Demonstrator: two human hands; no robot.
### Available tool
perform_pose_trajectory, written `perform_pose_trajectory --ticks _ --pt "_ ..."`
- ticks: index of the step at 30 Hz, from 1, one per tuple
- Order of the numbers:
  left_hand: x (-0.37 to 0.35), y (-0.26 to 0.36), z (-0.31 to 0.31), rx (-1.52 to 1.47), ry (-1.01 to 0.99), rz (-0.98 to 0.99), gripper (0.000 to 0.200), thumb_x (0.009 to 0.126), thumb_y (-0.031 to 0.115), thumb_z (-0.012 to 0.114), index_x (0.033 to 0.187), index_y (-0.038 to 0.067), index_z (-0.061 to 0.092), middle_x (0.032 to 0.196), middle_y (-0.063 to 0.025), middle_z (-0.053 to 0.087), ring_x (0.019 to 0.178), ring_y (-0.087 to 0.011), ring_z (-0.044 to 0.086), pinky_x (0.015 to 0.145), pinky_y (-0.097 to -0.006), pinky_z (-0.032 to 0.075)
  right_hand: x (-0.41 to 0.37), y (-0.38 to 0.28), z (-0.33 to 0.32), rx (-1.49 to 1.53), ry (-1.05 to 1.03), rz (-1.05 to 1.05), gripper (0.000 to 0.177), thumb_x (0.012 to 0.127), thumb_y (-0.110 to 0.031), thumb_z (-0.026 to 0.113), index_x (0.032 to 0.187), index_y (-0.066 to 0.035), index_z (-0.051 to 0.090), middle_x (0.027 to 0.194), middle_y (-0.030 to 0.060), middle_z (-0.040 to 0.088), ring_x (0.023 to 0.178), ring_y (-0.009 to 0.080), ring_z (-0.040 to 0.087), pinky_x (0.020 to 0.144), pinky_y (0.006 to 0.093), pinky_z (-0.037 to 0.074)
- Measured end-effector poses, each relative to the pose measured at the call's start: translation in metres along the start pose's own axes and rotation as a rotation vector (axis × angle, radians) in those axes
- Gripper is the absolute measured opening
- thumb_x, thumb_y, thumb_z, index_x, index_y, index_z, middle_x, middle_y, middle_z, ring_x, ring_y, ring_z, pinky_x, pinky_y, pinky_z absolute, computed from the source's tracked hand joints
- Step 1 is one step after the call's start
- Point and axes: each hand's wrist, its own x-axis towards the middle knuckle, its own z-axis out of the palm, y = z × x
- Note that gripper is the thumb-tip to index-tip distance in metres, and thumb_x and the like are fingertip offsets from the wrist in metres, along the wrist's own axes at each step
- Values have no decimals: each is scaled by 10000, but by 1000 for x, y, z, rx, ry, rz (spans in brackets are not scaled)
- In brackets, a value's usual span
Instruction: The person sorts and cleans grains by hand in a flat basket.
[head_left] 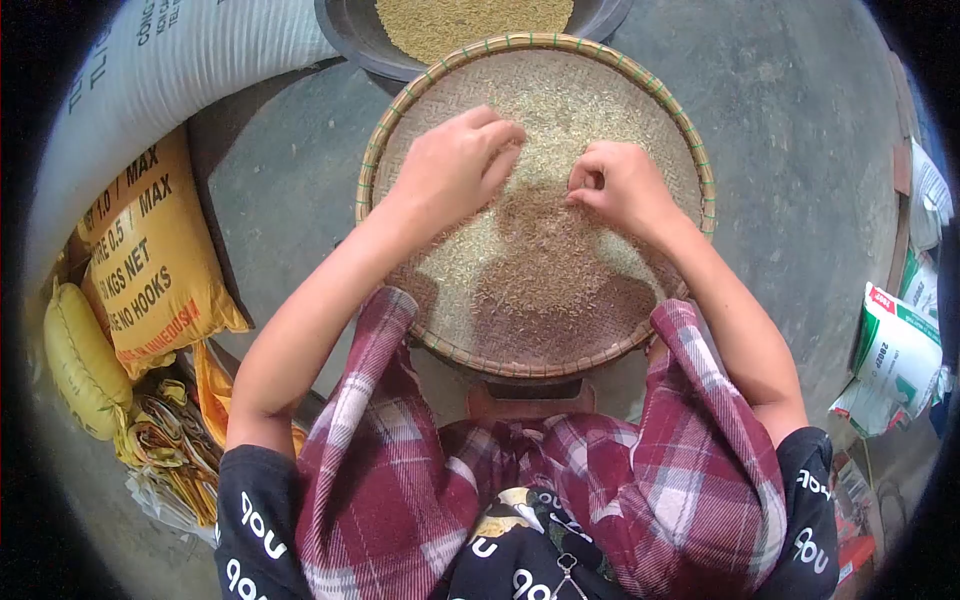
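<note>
A round woven winnowing basket [372,170] with a green-bound rim rests across my lap. Pale unhusked grain [560,120] is spread thinly over its far part, and browner grain [545,270] lies in shadow on the near side. Over the left part of the basket hovers my left hand [458,162], its fingers curled in toward the thumb; whatever they hold is hidden. My right hand [628,186] is to the right of centre, thumb and forefinger pinched just above the grain. Anything in that pinch is too small to make out.
Beyond the basket stands a dark basin [350,40] of grain [470,25]. A large white sack [230,60] and an orange printed sack [160,270] are at the left, with a yellow bag [85,360] and folded sacks [175,440]. White-green packets [890,350] lie at the right.
</note>
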Motion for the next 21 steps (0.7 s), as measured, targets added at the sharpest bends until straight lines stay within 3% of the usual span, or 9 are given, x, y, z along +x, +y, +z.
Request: perform_pose_trajectory --ticks 2,4,11,14,16,20,21 --pt "-7 4 7 -53 0 31 148 856 189 670 978 107 685 936 -87 640 839 -293 652 710 -393 536 1 -2 -5 47 -44 72 162 645 -146 828 711 -74 698 714 83 643 722 254 651 653 372 512" --pt "-13 7 17 -79 -22 48 147 840 189 685 966 114 688 933 -82 639 844 -291 652 710 -392 537 2 -4 -11 173 -84 160 132 660 -64 821 714 -33 706 666 68 663 605 132 615 586 296 484" --pt "-23 12 49 -81 -81 29 159 787 215 727 893 120 657 866 -65 608 846 -281 639 707 -397 537 12 -9 -18 142 -88 193 117 694 -93 811 726 -22 724 647 70 668 580 115 597 575 290 479" --pt "-25 10 55 -87 -62 14 144 801 217 712 885 116 654 859 -66 606 831 -282 634 698 -397 534 26 -15 -31 124 -16 69 129 744 -140 782 747 -22 729 634 64 655 572 111 576 563 283 464" --pt "-26 9 55 -99 -48 36 129 817 211 695 878 107 650 853 -67 606 815 -285 629 689 -394 532 48 -23 -48 62 91 -19 193 795 -236 745 796 -44 735 708 140 683 623 226 661 596 348 500" --pt "-28 6 59 -67 -15 78 121 816 191 693 868 95 641 841 -74 602 797 -293 626 687 -392 529 123 -27 -61 47 566 -262 243 824 -268 712 733 -43 704 687 120 667 595 231 636 580 356 490" --pt "-28 6 59 -82 -15 80 119 817 181 693 863 87 637 836 -80 602 789 -298 626 683 -395 524 142 -26 -60 47 566 -261 243 824 -268 712 733 -43 704 687 120 667 595 231 636 580 356 490"
